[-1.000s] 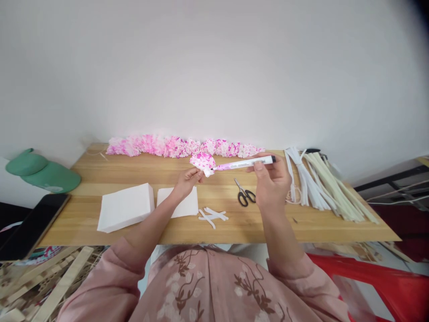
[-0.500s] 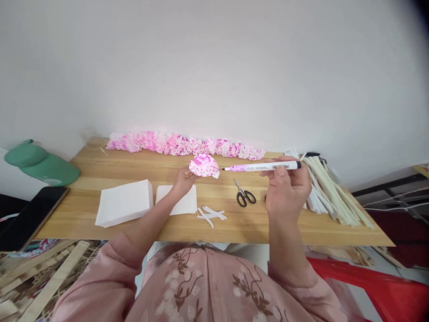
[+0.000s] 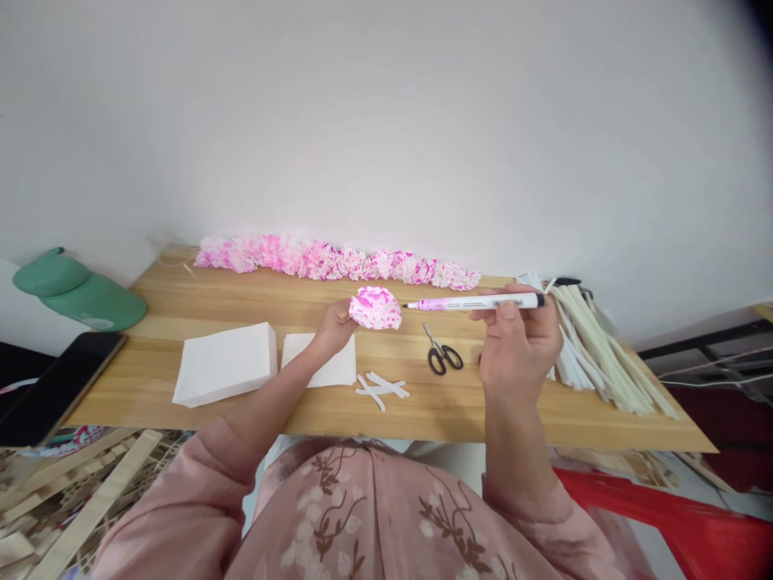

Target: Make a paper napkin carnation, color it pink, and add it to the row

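Observation:
My left hand (image 3: 336,328) pinches a round, ruffled white paper flower (image 3: 375,308) blotched with pink, held above the wooden table (image 3: 459,411). My right hand (image 3: 520,338) is closed on a white marker (image 3: 471,303) with a black end, held level. Its dark tip points left, very close to the flower's right edge; whether they touch I cannot tell. Black-handled scissors (image 3: 444,354) lie below the marker. Several short white strips (image 3: 382,388) are near the front edge, beside a flat stack of white paper (image 3: 332,362).
A row of pink-and-white paper flowers (image 3: 326,259) lines the wall. At the left are a thick white paper block (image 3: 226,364), a phone (image 3: 60,387) and a green bottle (image 3: 90,294). Bundled white and cream strips (image 3: 604,354) lie at the right; a red object (image 3: 682,507) stands below.
The flower in my left hand has turned and shifted slightly down and right. The marker has stayed nearly in place.

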Demonstrator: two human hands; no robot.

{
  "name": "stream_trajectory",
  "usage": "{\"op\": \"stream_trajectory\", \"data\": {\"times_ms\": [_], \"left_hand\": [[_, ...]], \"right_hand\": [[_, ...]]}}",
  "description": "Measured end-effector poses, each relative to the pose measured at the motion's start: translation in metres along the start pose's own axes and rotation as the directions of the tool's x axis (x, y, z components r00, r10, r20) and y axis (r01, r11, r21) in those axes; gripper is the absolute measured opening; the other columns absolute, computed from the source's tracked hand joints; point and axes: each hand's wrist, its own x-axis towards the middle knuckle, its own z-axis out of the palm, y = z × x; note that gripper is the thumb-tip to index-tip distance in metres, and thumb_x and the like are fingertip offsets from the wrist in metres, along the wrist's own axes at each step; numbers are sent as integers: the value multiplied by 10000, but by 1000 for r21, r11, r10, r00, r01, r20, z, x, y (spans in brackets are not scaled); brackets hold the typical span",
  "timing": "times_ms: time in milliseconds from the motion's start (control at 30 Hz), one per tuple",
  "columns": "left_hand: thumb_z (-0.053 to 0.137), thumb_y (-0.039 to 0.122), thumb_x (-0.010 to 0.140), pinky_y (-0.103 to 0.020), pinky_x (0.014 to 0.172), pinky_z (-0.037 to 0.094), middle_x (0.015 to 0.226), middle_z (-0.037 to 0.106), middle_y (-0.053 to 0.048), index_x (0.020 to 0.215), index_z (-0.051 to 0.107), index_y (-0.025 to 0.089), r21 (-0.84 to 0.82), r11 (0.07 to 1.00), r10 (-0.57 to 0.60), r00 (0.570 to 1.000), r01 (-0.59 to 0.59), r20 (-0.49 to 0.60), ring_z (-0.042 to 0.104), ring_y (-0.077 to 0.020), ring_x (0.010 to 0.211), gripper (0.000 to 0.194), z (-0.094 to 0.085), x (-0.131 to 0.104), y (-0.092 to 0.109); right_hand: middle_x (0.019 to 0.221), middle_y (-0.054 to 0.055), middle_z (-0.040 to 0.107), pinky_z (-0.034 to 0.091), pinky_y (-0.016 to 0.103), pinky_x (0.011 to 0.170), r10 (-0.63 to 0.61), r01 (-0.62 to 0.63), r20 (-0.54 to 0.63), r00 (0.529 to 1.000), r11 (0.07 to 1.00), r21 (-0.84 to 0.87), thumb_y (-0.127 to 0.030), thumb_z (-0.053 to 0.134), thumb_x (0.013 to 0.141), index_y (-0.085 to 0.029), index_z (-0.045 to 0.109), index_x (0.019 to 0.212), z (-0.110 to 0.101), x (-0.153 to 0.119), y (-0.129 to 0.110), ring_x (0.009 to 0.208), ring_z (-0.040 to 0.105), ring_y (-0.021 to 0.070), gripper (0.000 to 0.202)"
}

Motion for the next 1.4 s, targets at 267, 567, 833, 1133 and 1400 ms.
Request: {"op": "stream_trajectory", "data": {"times_ms": [267, 567, 833, 1133, 1400], "left_hand": [[532, 181, 834, -271, 608, 419, 638, 645, -37, 549, 533, 181, 243, 932, 249, 963, -267, 104, 614, -183, 644, 285, -1, 1, 9], [506, 186, 838, -290, 649, 473, 673, 688, -44, 609, 598, 193, 335, 907, 235, 967, -255, 101, 647, -204, 683, 247, -4, 2, 9], [541, 205, 820, -304, 685, 487, 733, 714, -58, 648, 638, 172, 348, 920, 158, 983, -180, 91, 658, -222, 728, 200, -6, -1, 6], [604, 278, 772, -262, 599, 433, 604, 625, -9, 570, 578, 185, 234, 972, 29, 999, -22, -27, 577, -174, 626, 224, -1, -3, 8], [627, 370, 733, -274, 649, 438, 660, 659, -24, 636, 635, 169, 82, 981, -167, 982, 174, -90, 599, -164, 665, 224, 1, -2, 13]], "right_hand": [[870, -3, 678, 524, 277, 624, 12, -12, 28, 1000, 1000, -14, -348, 736, 764, -227, 642, 942, 3, -3, 3, 674, 641, 119, 236], [836, 1, 687, 544, 329, 631, -228, 194, -178, 957, 962, -192, -342, 697, 799, -235, 600, 973, -32, 15, -24, 642, 640, 147, 226], [944, 67, 699, 564, 367, 733, -462, 230, -141, 876, 654, -720, -356, 706, 812, -188, 636, 1073, -124, 7, -32, 805, 705, 206, 318], [971, 78, 731, 509, 377, 830, -200, 84, -14, 980, 476, -876, -415, 629, 850, -197, 676, 1026, -149, -6, 21, 861, 678, 223, 284], [1035, 75, 719, 469, 414, 924, -82, 32, -7, 997, 468, -883, -427, 590, 840, -226, 708, 1052, -152, -13, 30, 986, 658, 261, 315]]}}
